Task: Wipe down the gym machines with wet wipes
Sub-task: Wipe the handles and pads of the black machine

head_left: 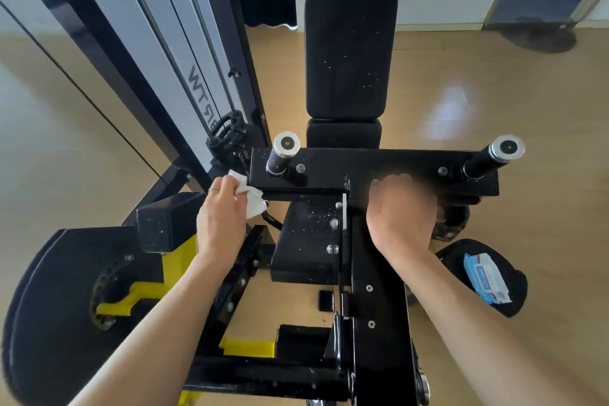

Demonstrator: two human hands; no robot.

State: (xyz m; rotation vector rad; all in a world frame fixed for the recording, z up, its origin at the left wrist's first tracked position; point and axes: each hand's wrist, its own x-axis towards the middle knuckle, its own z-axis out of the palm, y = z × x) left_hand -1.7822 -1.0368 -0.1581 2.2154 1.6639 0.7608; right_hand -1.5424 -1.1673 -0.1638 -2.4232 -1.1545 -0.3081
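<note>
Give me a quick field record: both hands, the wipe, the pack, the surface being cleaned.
left hand: grips white wipe at left end of black crossbar
right hand: blurred, on crossbar near its middle; grip unclear
wipe pack: lying on round black pad, lower right
crossbar: pale specks by left post

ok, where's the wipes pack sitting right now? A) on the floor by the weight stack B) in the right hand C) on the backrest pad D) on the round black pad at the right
D: the blue-and-white wipes pack lies on the round black pad at the right, below the right hand, which is blurred and does not hold it.
</note>
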